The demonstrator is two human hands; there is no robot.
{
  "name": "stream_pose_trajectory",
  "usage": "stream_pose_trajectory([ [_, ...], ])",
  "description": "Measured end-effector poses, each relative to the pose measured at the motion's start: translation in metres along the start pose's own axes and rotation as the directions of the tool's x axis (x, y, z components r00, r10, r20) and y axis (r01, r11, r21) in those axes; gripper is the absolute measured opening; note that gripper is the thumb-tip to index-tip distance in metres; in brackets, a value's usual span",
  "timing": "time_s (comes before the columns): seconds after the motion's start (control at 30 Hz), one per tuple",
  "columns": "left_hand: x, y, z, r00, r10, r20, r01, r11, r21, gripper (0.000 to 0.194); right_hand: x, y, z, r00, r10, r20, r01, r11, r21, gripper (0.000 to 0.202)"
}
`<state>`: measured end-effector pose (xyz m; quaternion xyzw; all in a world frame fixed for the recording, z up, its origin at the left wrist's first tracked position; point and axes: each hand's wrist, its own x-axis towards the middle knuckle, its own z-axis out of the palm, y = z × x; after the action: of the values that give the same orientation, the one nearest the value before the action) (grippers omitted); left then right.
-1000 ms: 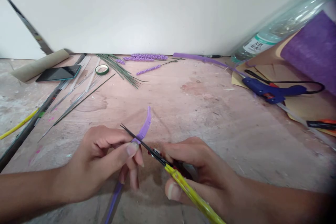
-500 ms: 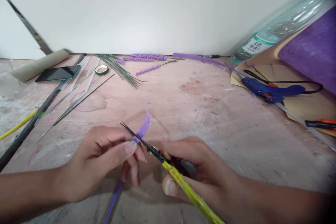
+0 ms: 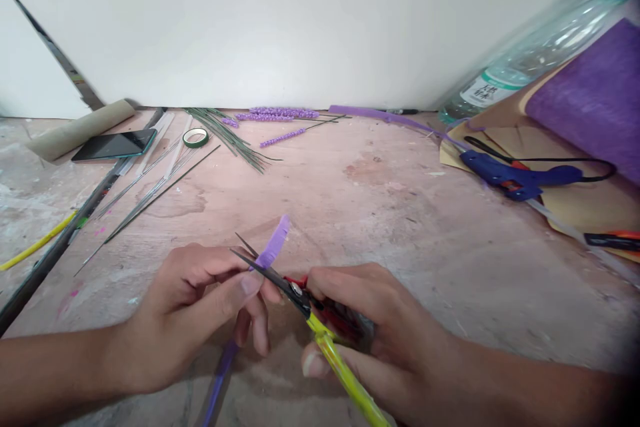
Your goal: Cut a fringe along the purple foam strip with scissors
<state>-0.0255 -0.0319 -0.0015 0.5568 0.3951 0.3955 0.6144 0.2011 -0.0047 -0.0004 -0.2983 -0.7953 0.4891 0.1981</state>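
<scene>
Between the thumb and fingers of my left hand [image 3: 210, 300] is pinched a purple strip [image 3: 274, 241]. Its short upper end sticks up past the fingertips, with small nicks along one edge, while its long tail runs down below the hand. My right hand [image 3: 380, 320] grips a pair of scissors [image 3: 295, 290] with yellow-wrapped and red handles. Their dark blades are parted and lie across the strip just above my left thumb. Part of the red handle is hidden by my right fingers.
Along the back lie purple beaded stems [image 3: 283, 113], green wires [image 3: 225, 127] and a roll of green tape [image 3: 195, 138]. A phone [image 3: 115, 145] and cardboard tube [image 3: 85, 128] are at left. On the right are a blue glue gun [image 3: 520, 173], a plastic bottle [image 3: 500, 80] and purple sheet [image 3: 590, 93].
The scissor blades have opened from nearly together to parted, and the yellow handle has swung slightly left. The strip's upper end stands straighter. My left hand keeps its pinch.
</scene>
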Motion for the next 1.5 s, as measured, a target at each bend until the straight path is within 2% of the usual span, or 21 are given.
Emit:
stream_pose_trajectory([
  [0.2, 0.001, 0.005, 0.001, 1.000, -0.009, -0.014, 0.009, 1.000, 0.017, 0.033, -0.001, 0.002, -0.001, 0.999, -0.007, 0.052, 0.004, 0.998, 0.062, 0.029],
  [0.33, 0.001, 0.006, 0.004, 0.999, -0.034, -0.035, 0.034, 0.999, -0.009, 0.033, -0.001, 0.001, -0.002, 0.998, 0.029, 0.057, -0.034, 0.996, 0.078, 0.033],
  [0.6, -0.001, -0.001, 0.004, 0.995, -0.093, 0.022, 0.094, 0.992, -0.086, 0.035, -0.002, -0.004, -0.002, 0.990, 0.111, 0.085, -0.122, 0.982, 0.145, 0.044],
  [0.77, -0.001, -0.002, 0.002, 0.992, -0.126, 0.009, 0.126, 0.986, -0.109, 0.038, -0.002, -0.007, -0.004, 0.987, 0.112, 0.119, -0.132, 0.975, 0.178, 0.042],
  [0.9, -0.002, -0.001, 0.001, 0.989, -0.141, 0.041, 0.144, 0.987, -0.068, 0.036, 0.000, -0.011, -0.008, 0.981, 0.131, 0.140, -0.160, 0.963, 0.217, 0.039],
  [1.0, -0.001, 0.000, 0.000, 0.992, -0.125, 0.025, 0.126, 0.992, -0.023, 0.035, 0.001, -0.011, -0.010, 0.979, 0.117, 0.166, -0.154, 0.961, 0.229, 0.031],
  [1.1, 0.000, 0.001, 0.000, 0.994, -0.112, -0.011, 0.112, 0.994, 0.009, 0.032, 0.000, -0.008, -0.009, 0.985, 0.110, 0.134, -0.138, 0.966, 0.217, 0.028],
  [1.3, 0.002, 0.000, 0.002, 0.990, -0.138, -0.041, 0.136, 0.990, -0.042, 0.033, 0.000, -0.007, -0.008, 0.988, 0.116, 0.106, -0.136, 0.968, 0.209, 0.033],
  [1.5, 0.000, 0.000, 0.001, 0.984, -0.176, 0.013, 0.176, 0.983, -0.047, 0.035, 0.003, -0.010, -0.009, 0.988, 0.081, 0.134, -0.115, 0.958, 0.264, 0.042],
])
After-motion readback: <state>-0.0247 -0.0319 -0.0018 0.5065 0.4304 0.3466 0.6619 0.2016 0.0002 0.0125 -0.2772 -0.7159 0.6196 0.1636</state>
